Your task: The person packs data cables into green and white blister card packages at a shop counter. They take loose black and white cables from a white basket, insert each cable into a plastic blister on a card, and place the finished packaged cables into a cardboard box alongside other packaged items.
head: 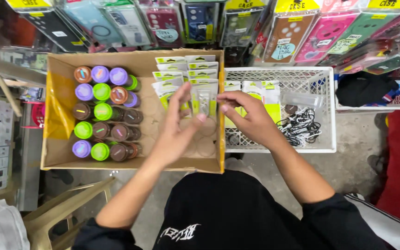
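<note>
— While both hands are hovering over the cardboard box (61, 99), what are they holding?

— The left hand (178, 129) and the right hand (251, 118) are sharing one small clear packet (203, 103) with a yellow-green card. The left thumb and forefinger are pinching its near left edge, the other fingers (181, 95) spreading upward. The right fingers are pressing together on its right edge.

— Where is the packet sitting?

— It is hanging above the right part of the box, just near the stack of similar packets (186, 69) leaning at the far right corner.

— What is crowding the rest of the box?

— Rows of round capped bottles (105, 113) are filling the left half, with purple, green and brown tops, packed touching each other. A yellow plastic sheet (54, 109) is lining the left wall.

— And to the right?

— A white plastic basket (325, 111) is standing against the box. More packets are leaning at its far left, and a tangle of black cords (302, 127) is lying under the right wrist's far side. Beyond it, a second basket is holding a black cloth (364, 88).

— Anything behind?

— Hanging phone cases (302, 32) are covering the far wall. A tan plastic chair (65, 203) is standing at the near left.
</note>
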